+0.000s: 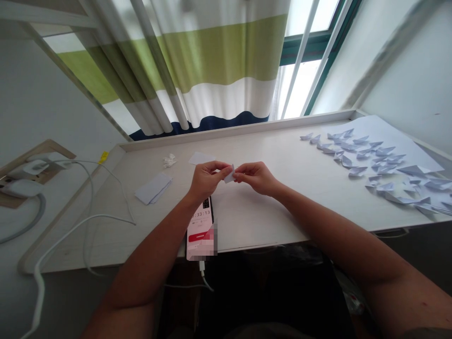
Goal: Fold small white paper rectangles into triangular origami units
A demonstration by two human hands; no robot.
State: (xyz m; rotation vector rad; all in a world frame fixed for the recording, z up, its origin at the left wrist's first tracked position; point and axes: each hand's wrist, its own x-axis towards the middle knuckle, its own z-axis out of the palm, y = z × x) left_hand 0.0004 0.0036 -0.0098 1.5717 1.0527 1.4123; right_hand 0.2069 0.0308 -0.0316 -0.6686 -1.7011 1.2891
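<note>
A black-edged rectangular phone with a lit screen (pixel 198 227) lies just nearer than the left hand (pixel 207 181). The left hand and right hand (pixel 257 178) pinch a small folded white paper piece (pixel 229 176), seemingly unfinished. Left of them, flat white paper sheets (pixel 153 188) look unfolded; far right, many white paper boats (pixel 384 151) appear done.

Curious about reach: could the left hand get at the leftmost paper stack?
Probably yes: nothing visible blocks the left hand from the paper stack, though that hand holds a small paper piece.
</note>
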